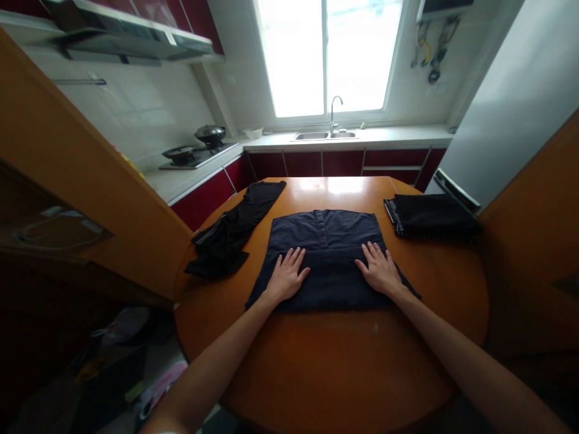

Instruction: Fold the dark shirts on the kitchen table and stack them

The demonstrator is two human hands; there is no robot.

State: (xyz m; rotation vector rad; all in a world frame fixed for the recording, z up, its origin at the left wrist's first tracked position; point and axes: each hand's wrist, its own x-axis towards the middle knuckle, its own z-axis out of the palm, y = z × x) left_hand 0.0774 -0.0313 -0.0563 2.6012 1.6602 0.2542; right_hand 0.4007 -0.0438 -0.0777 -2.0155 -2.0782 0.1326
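Observation:
A dark navy garment [330, 271], partly folded over on itself, lies flat on the wooden table [335, 355]. Its far part shows a centre seam, and a fold edge runs across the middle. My left hand [287, 276] rests palm down on the left side of the cloth, fingers spread. On the right side, my right hand [379, 269] presses flat in the same way, fingers apart. Neither hand grips the fabric. The kind of garment cannot be made out for certain.
Black trousers [239, 223] with a pale side stripe lie crumpled at the table's left. A stack of folded dark clothes [432, 216] sits at the right edge, near the fridge [493, 102]. Beyond are a sink [312, 136] and a stove [199, 157] with pans.

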